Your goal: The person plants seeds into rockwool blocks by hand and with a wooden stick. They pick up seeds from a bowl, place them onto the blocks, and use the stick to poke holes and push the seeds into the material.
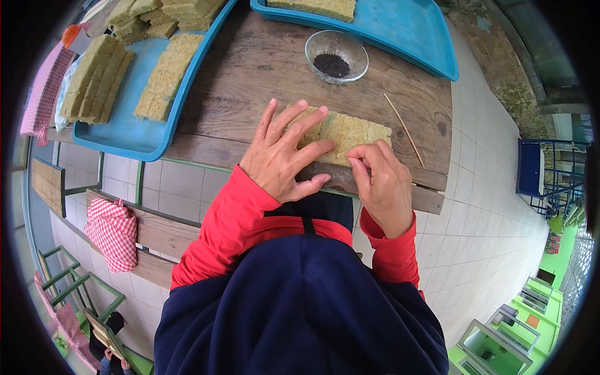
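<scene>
Fingers point(294, 128) of left hand point(281, 159) spread flat, pressing the rockwool slab point(350, 132) onto the table point(250, 81). Right hand point(382, 184): fingers pressed together, pinching at the slab's near edge; can't tell what's between them. No readable writing. Slab is yellow-green, fibrous, rectangular, scored into cubes, at table's front edge. Glass bowl point(337, 55) of dark seeds behind it, thin wooden stick point(404, 130) just right. Blue plastic trays point(134, 128) hold more slabs.

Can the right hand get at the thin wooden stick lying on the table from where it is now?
Probably yes. The right hand pinches the slab's near edge, and the wooden stick lies just beyond it on bare table, with nothing between them.
</scene>
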Demonstrator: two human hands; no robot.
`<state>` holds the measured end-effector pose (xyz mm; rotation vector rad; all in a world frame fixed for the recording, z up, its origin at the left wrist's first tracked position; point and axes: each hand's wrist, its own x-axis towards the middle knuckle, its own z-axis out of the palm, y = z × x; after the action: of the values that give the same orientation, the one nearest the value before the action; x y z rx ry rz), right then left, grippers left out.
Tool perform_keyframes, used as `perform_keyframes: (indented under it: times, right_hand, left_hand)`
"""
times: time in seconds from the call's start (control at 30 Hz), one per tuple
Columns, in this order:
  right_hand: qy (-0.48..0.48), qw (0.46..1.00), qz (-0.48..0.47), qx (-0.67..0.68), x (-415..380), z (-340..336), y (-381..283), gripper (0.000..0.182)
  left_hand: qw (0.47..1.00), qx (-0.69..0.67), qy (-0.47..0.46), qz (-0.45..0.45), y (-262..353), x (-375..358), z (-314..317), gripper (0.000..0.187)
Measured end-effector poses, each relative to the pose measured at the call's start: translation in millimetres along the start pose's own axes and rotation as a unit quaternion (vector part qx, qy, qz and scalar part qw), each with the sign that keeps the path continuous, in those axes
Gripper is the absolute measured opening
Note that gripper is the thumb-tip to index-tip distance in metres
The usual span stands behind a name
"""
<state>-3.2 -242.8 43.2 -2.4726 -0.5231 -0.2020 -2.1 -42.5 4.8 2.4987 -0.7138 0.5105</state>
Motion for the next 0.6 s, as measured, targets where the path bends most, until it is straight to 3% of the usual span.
perform_keyframes:
  times: [0.23,0.6]
  right_hand:
    - [0.055,0.998,0.027,-0.004,3,-10,9,0.006]
    - [0.038,0.999,0.023,-0.011,4,-4,13,0.005]
  left_hand:
    - [1.000,-0.005,0.001,-0.001,0,1,-1,0.053]
    - [1.000,-0.003,0.011,-0.006,1,0,-1,0.055]
